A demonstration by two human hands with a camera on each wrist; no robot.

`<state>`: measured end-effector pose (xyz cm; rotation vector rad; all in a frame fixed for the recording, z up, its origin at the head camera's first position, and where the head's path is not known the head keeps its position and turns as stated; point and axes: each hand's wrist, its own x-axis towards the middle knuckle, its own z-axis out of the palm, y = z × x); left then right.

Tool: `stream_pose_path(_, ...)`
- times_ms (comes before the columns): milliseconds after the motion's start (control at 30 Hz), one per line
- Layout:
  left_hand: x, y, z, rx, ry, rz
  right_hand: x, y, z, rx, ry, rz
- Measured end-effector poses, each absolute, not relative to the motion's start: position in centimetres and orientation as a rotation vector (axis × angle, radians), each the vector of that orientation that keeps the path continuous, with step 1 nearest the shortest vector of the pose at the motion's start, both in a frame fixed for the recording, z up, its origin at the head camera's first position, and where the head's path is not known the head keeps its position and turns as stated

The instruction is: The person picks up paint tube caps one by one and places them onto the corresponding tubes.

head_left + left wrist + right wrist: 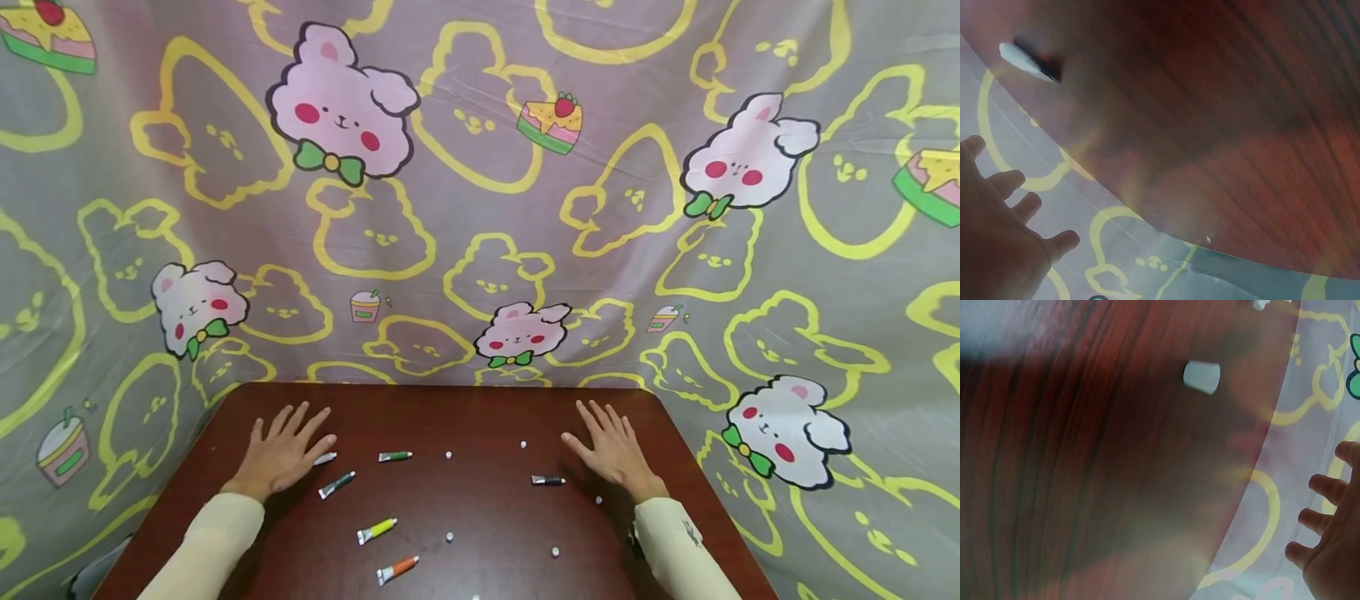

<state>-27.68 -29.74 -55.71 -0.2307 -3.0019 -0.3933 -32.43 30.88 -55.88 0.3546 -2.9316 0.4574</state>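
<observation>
My left hand [277,454] is spread palm down at the left of the table, fingers apart and holding nothing. Beside its thumb lies a pale small tube [325,458], partly covered by the hand. A dark blue-grey tube [337,485] and a green tube [395,456] lie to its right. Nearer the front are a yellow tube [377,531] and an orange tube [397,570]. On the right side my right hand [615,450] is likewise spread and holds nothing. A black tube [548,480] lies left of it; a small white cap [1202,377] shows in the right wrist view.
Several small white caps, such as one by the green tube [448,455] and one nearer the front [555,552], are scattered on the dark red-brown table [480,412]. A patterned cloth [465,217] with rabbit faces hangs behind the table and along both sides.
</observation>
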Motion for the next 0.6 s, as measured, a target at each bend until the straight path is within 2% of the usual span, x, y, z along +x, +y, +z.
stream_pose_path(600,-27.7,-27.2,-55.8,-0.32,-2.943,-0.356,-32.4,28.3,-56.6,0.449,-2.884,0.438)
